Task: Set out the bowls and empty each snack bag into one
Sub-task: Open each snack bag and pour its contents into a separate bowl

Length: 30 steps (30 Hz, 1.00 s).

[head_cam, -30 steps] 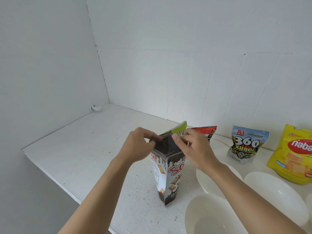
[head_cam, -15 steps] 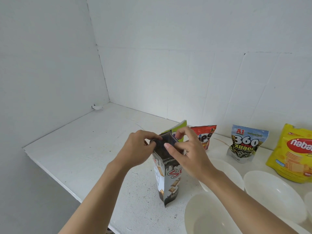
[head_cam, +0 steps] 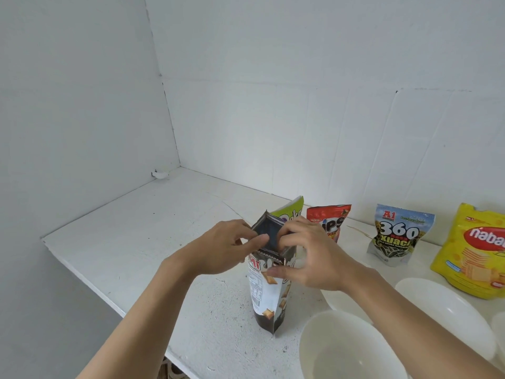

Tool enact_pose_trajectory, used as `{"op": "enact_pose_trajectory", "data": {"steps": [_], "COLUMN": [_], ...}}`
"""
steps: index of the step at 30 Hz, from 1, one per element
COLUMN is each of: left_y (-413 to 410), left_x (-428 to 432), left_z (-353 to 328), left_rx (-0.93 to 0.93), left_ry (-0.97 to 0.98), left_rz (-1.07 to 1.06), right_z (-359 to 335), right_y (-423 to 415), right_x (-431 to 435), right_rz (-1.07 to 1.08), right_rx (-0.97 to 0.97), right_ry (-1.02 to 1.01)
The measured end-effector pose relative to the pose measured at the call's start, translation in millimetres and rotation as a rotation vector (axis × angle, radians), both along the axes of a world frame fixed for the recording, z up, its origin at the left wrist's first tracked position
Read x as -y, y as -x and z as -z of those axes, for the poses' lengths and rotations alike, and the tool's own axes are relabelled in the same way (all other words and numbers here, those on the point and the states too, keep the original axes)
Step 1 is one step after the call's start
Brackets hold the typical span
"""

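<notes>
left hand & right hand pinch opposite lips of the brown snack bag, upright on the counter beside empty bowls. best w/ even pull, base planted, before tipping.

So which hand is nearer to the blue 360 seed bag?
Right. The right hand holds the top of the brown bag on the side facing the 360 seed bag; the left hand pinches the opposite side, farther away.
</notes>
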<state>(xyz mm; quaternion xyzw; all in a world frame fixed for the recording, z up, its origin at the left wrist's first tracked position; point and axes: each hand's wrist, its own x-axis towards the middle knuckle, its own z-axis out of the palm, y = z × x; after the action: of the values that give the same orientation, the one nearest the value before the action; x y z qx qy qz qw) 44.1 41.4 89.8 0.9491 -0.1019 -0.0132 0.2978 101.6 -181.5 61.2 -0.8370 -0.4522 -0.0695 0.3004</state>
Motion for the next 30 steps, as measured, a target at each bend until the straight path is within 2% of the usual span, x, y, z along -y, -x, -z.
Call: {"op": "enact_pose_trajectory", "data": {"steps": [4, 12, 16, 23, 30], "left_y": [4.0, 5.1, 13.5, 14.0, 15.1], "left_x": [-4.3, -8.5, -3.7, 2.2, 2.0], "left_z": [7.0, 30.1, 27.9, 26.0, 29.1], "left_rx": [-0.012, 0.214, 0.293, 0.282, 0.292], "left_ry": [0.063, 0.091, 0.215, 0.307, 0.255], "left_rz": [0.094, -0.118, -0.16, -0.129, -0.189], "right_z": [-0.7, 3.9, -1.0, -18.6, -25.3], "right_y": [-2.1, 1.3, 1.1, 13.0, 29.4], "right_x": [2.4, -1.2, 1.4, -7.7, -7.7], "right_rz": [0.007, 0.05, 0.048, -0.058, -0.069], "right_rx": [-0.02, 0.048, 0.046, -0.01, -0.095], "right_ry": [0.007, 0.023, 0.057, 0.052, 0.13]}}
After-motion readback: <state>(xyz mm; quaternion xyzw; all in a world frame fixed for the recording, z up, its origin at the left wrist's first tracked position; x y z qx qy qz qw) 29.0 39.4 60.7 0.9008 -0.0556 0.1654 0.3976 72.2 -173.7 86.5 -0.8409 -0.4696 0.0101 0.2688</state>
